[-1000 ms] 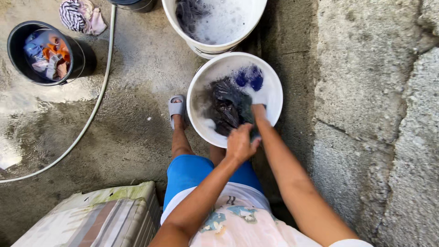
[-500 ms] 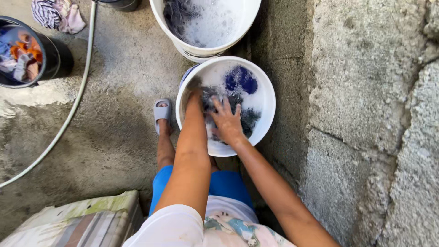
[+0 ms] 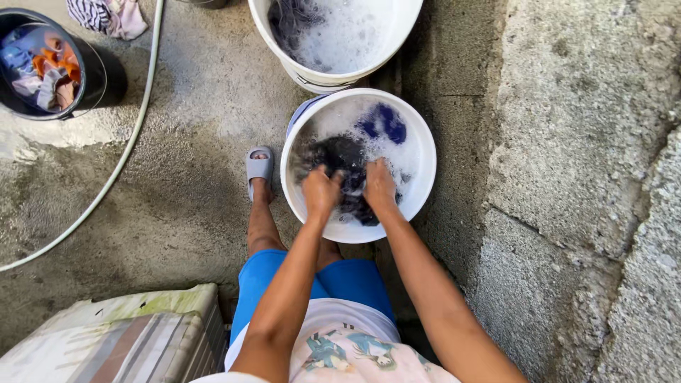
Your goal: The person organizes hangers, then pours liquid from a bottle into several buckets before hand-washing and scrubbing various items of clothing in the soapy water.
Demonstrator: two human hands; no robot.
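here, both the left hand (image 3: 320, 191) and right hand (image 3: 379, 186) close their fingers on a dark wet garment (image 3: 344, 156), bunched for scrubbing in a soapy white basin (image 3: 420, 152).

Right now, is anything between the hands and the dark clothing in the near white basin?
Nothing visible. The left hand and right hand already grip the dark garment in the white basin, among suds.

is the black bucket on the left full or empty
Full, or nearly: the black bucket holds a heap of blue, orange and pale clothes reaching near its rim.
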